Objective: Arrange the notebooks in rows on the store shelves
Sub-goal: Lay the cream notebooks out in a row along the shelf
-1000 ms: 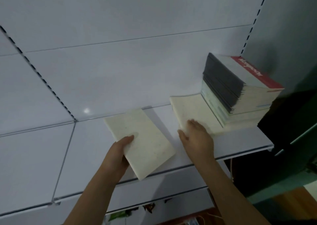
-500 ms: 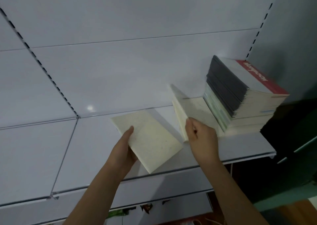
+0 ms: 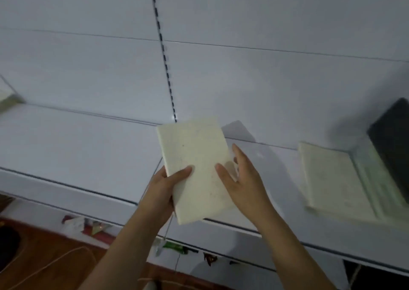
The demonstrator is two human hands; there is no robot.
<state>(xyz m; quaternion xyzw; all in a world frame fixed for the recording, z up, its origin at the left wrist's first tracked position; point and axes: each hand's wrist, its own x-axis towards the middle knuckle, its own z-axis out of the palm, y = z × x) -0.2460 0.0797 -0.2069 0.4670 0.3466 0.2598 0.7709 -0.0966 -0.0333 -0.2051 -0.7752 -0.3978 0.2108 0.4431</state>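
Below my shelf edge I see a reddish-brown wooden floor with a pale cord looping across it. Crumpled wrappers lie against the white base, a green scrap farther right. At the far left, something dark and rounded sits on the floor; I can't identify it.

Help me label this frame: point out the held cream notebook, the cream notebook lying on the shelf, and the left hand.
held cream notebook (image 3: 197, 163), head view, cover centre
cream notebook lying on the shelf (image 3: 332, 179), head view, cover centre
left hand (image 3: 164, 189), head view, back of hand
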